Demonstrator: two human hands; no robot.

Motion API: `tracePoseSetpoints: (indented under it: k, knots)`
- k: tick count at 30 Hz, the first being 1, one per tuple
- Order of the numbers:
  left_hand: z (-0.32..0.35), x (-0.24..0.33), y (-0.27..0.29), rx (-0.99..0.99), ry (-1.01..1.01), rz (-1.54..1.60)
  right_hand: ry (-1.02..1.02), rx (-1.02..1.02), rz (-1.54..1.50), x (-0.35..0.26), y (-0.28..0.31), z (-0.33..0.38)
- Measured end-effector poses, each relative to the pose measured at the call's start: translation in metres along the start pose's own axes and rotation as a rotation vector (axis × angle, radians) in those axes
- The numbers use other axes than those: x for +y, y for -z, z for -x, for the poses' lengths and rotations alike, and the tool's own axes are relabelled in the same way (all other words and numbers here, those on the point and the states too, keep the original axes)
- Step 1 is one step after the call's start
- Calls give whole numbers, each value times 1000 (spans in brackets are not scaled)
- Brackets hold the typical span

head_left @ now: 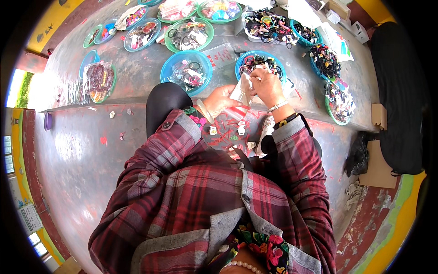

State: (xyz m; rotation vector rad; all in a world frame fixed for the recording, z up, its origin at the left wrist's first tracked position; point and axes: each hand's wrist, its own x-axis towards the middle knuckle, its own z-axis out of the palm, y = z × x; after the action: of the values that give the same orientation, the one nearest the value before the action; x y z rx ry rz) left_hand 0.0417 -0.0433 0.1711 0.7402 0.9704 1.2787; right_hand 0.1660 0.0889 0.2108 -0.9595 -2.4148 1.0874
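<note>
Clear plastic bag [242, 92], red at one end.
My left hand [217, 101] pinches its left side and my right hand [269, 86] pinches its top. On my camera I see it by the near edge of the grey ledge [140, 68], close to a blue bowl [238, 67].

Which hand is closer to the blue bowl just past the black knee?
Left. The left hand is just in front and right of the blue bowl; the right hand is farther off to the right.
</note>
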Motion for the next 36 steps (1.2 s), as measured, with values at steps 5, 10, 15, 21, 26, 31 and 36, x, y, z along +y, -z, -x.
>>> tracePoseSetpoints:
  k: [5, 10, 15, 21, 26, 31, 36]
  knots:
    - [1, 1, 0, -19, 8, 30, 53, 157, 84, 8, 0, -3]
    - [0, -1, 3, 8, 3, 57, 36, 203, 23, 24, -3, -11]
    - [0, -6, 9, 1, 5, 46, -7, 210, 16, 18, 3, -10]
    - [1, -3, 10, 18, 74, 22, -28, 346, 139, 31, 13, -18]
    - [-17, -58, 49, 268, 221, 68, -114, 456, -105, 24, 33, -18]
    - [-41, -114, 85, 628, 388, -134, -228, 281, -481, 0, 37, -9]
    - [-61, -118, 94, 697, 177, -130, -309, 174, -770, 5, 38, -6]
